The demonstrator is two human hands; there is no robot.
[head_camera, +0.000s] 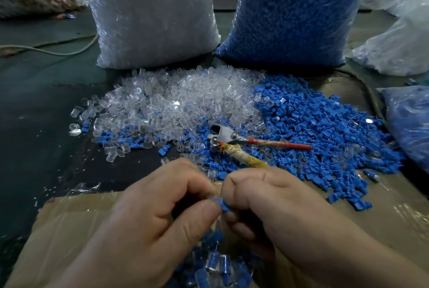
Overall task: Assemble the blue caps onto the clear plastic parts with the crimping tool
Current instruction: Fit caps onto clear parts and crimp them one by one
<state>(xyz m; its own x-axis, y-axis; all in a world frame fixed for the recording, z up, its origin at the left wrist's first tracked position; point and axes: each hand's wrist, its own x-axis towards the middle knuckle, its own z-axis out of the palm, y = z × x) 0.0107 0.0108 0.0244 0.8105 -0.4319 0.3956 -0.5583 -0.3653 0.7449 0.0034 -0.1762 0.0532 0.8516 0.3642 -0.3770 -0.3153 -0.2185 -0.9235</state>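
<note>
My left hand and my right hand meet low in the middle of the view, fingers curled. Between their fingertips they pinch a small blue cap; a clear part seems to sit against it, mostly hidden. Beyond the hands lies the crimping tool, with a metal head, one red handle and one handle wrapped in yellowish cloth. It rests where a heap of clear plastic parts meets a heap of blue caps. Finished blue-and-clear pieces lie below my hands.
A tall bag of clear parts and a tall bag of blue caps stand behind the heaps. More plastic bags crowd the right side. Taped cardboard lies under my hands on a dark mat. A cable runs at far left.
</note>
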